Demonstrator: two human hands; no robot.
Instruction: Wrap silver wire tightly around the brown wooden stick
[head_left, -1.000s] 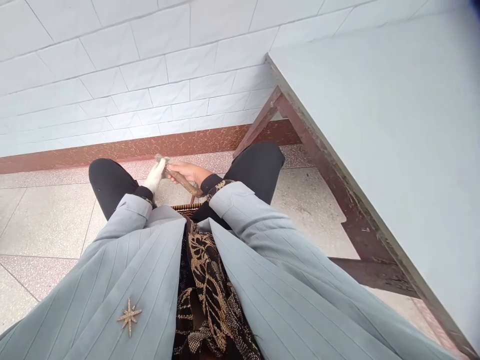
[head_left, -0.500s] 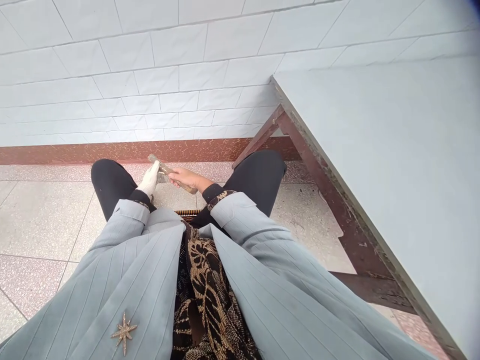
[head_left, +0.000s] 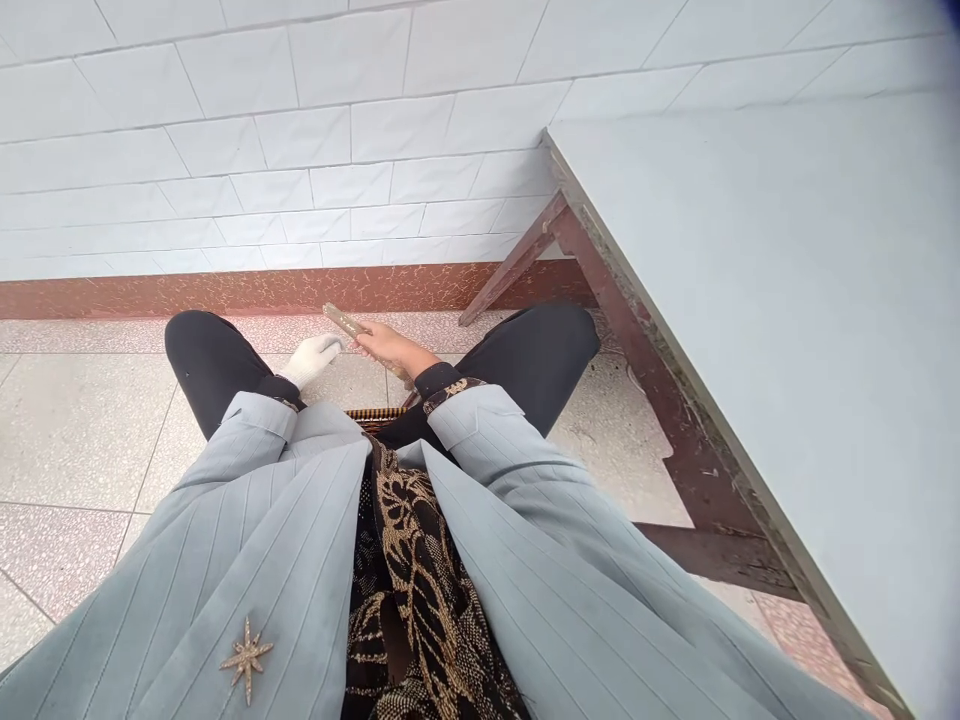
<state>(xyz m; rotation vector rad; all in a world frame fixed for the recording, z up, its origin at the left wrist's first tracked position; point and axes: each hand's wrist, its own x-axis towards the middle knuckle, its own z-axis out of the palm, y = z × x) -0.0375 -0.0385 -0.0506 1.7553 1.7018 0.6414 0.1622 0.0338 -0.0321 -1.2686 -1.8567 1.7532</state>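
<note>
I sit with my knees apart and both hands low between them. My right hand (head_left: pixel 391 348) is bare and closed round a thin brownish stick-like tool (head_left: pixel 346 323) that points up and to the left. My left hand (head_left: pixel 313 357) wears a white glove and lies just left of the tool, its fingertips close to the shaft. Whether the glove touches the tool is unclear. Grey striped jacket sleeves cover both arms.
A pale grey table (head_left: pixel 787 300) with a dark red-brown frame stands close on my right. A white tiled wall (head_left: pixel 300 150) with a reddish skirting band (head_left: pixel 262 288) runs ahead. Speckled floor tiles (head_left: pixel 82 430) spread to the left. A woven seat edge (head_left: pixel 375 412) shows between my legs.
The tool has tipped further up and left in my right hand. My gloved left hand has slid off its tip and dropped lower, beside the shaft.
</note>
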